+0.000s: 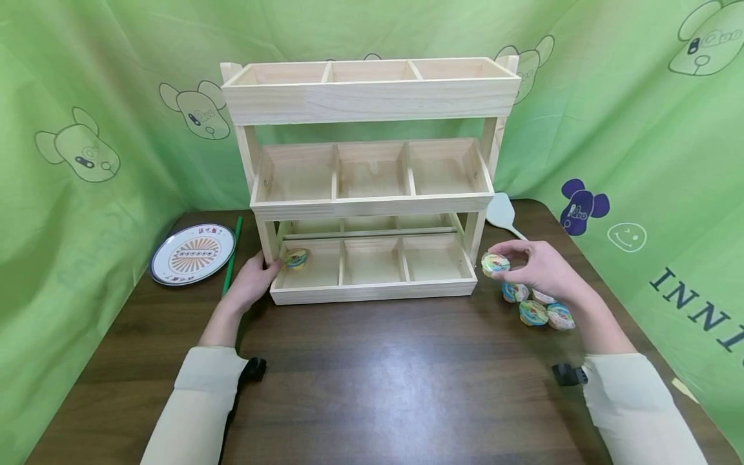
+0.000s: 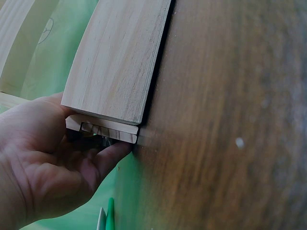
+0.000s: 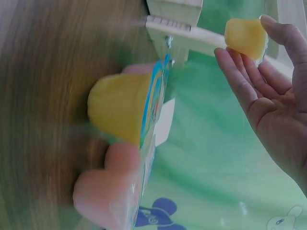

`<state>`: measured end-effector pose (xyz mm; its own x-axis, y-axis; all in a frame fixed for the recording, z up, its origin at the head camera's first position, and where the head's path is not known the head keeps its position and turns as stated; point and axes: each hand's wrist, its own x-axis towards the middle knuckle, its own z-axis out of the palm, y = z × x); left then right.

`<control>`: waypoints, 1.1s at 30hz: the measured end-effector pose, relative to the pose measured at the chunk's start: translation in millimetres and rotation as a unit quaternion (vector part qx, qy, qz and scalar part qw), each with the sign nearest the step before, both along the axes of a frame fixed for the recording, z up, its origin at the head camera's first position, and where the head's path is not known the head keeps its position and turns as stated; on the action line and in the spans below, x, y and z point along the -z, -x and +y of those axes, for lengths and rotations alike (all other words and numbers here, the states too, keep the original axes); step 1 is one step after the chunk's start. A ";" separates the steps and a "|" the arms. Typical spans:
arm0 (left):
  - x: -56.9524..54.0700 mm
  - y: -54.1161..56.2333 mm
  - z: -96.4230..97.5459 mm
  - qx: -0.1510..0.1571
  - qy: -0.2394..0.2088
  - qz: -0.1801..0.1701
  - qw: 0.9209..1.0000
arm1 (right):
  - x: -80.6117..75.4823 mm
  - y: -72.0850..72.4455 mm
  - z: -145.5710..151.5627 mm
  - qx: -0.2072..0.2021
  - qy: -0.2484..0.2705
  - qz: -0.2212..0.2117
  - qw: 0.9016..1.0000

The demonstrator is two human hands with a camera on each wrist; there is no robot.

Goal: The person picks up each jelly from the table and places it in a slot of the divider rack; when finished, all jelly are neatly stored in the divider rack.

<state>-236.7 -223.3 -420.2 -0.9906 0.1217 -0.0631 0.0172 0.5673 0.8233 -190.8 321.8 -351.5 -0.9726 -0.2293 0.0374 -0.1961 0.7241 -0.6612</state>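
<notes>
My right hand (image 1: pixel 537 268) pinches a yellow jelly cup (image 3: pixel 245 37) between thumb and fingertips, lifted beside the lower right of the wooden shelf rack (image 1: pixel 372 290). Below that hand, several more jelly cups (image 1: pixel 533 312), yellow and pink in the right wrist view, stand on the table with printed lids up. The left hand (image 1: pixel 254 282) holds the left end of the rack's bottom tray, thumb and fingers around its side board (image 2: pixel 110 72). One jelly cup (image 1: pixel 296 258) sits in the bottom tray's left compartment, close to that hand.
A white plate (image 1: pixel 163 265) with a printed design lies at the left, beside a green stick (image 1: pixel 232 255). A white spatula (image 1: pixel 501 212) is behind the rack's right side. Green printed cloth (image 1: pixel 70 213) surrounds the brown table (image 1: pixel 372 387).
</notes>
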 end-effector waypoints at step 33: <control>-0.1 -0.3 0.1 -0.001 -0.009 -0.003 1.000 | 20.1 22.9 -109.9 -0.136 0.167 -0.045 0.975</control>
